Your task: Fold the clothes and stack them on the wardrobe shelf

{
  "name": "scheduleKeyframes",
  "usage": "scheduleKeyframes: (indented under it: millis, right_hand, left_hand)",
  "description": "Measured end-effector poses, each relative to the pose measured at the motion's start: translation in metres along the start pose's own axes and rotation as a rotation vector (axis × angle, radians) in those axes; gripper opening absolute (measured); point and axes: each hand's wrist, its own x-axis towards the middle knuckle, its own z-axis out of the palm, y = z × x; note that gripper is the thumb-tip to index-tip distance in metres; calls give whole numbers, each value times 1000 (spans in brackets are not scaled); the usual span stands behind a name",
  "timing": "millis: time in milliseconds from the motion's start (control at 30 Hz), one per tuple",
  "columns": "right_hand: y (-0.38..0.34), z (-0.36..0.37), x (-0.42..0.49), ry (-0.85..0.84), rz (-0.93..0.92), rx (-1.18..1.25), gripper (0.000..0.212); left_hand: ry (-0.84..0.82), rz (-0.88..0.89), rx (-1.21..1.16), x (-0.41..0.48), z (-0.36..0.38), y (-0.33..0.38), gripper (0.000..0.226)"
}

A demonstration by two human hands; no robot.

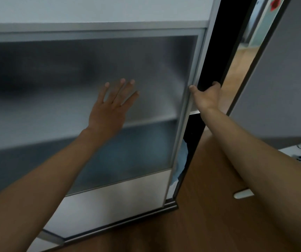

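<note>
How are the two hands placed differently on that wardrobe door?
The left hand lies flat, fingers straight and spread; the right hand curls its fingers. The left hand presses the frosted panel; the right hand grips the metal edge beside it. Both touch the same wardrobe door.

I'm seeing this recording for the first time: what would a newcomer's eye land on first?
The left hand lies flat, fingers spread, on the frosted-glass sliding wardrobe door at centre, while the right hand grips that door's silver metal edge just right of it. Lower right, light blue cloth shows in the narrow dark gap beside the door.
</note>
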Motion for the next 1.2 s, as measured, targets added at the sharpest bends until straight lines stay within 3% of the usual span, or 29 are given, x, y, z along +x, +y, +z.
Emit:
scheduleKeyframes:
  millis: [233, 400, 500, 567, 867, 1000, 1067, 1200]
  right_hand:
    - [21, -31, 44, -140, 145, -17, 66]
    - [38, -37, 58, -45, 157, -4, 50]
    - [49, -46, 71, -37, 167, 1, 21]
    - [52, -51, 75, -46, 149, -35, 34]
    - [49, -54, 68, -69, 122, 71, 17]
    - [47, -51, 28, -51, 140, 199, 40]
    - [44, -39, -5, -93, 74, 221, 49]
    - [26, -13, -62, -227, -214, 309, 45]
  left_hand:
    - [-65, -14, -46, 12, 3, 28, 93]
    - [-191, -32, -42, 15, -4, 43, 108]
    - [-238, -44, -30, 23, -6, 57, 112]
    - [-261, -49, -26, 27, -6, 62, 114]
    - [-326, -100, -40, 25, -12, 67, 112]
    - [-354, -117, -131, 27, -25, 71, 101]
    - [-348, -123, -208, 27, -32, 71, 95]
    - [-276, -147, -410, 22, -54, 52, 83]
